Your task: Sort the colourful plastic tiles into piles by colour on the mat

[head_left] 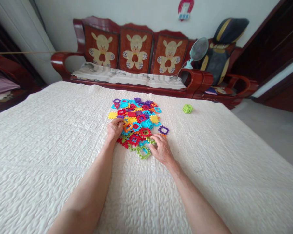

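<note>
A heap of flat plastic interlocking building pieces (147,123) with toothed edges lies on the white quilted cover, in red, blue, yellow, purple, orange and green. At the heap's left edge is my left hand (115,129), its fingers curled together among the pieces; what they hold, if anything, is hidden. On the near right side, my right hand (161,150) has its thumb and fingers around the end of a green building piece (150,140). Just below that lies a green square frame piece (143,152). A purple frame piece (163,130) rests beyond my right hand.
An assembled green block (188,109) sits apart to the right on the quilted cover (63,130). Behind the far edge stands a wooden sofa (92,22) with bear-patterned cushions (136,48). A small fan (199,48) and a chair (216,61) are at the back right.
</note>
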The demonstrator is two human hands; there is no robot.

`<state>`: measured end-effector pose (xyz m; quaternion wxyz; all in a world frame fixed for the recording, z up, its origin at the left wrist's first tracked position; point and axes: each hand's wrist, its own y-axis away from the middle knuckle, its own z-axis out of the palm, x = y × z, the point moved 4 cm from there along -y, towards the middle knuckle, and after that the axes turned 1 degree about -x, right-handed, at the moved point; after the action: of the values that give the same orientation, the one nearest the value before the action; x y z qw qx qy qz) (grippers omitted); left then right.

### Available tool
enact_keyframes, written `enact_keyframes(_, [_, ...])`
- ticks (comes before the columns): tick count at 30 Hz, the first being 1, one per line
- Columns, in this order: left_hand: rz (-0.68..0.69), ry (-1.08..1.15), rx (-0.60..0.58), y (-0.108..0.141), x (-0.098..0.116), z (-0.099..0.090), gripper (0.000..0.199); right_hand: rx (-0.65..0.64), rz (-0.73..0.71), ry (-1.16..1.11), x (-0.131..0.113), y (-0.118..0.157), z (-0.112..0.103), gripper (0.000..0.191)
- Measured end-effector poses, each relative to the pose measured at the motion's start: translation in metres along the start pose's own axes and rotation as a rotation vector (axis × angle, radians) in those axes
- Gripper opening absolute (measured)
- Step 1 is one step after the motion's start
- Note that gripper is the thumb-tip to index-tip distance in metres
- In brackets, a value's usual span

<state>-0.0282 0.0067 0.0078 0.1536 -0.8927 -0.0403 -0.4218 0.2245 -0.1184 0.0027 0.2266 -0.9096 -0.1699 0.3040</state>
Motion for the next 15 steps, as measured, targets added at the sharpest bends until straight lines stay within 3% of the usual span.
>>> enact_keyframes(8, [0.009, 0.003, -0.003, -0.001, 0.001, 0.000, 0.036, 0.221, 0.064, -0.195, -0.010, -0.005, -0.021, 0.027])
enact_keyframes(11, [0.010, 0.000, -0.006, -0.001, 0.001, -0.001, 0.036, 0.141, 0.167, -0.385, -0.014, -0.004, -0.017, 0.029])
enact_keyframes(15, [0.014, 0.000, -0.009, -0.001, 0.001, 0.000, 0.035, -0.077, 0.251, -0.578, -0.026, -0.002, -0.007, 0.029])
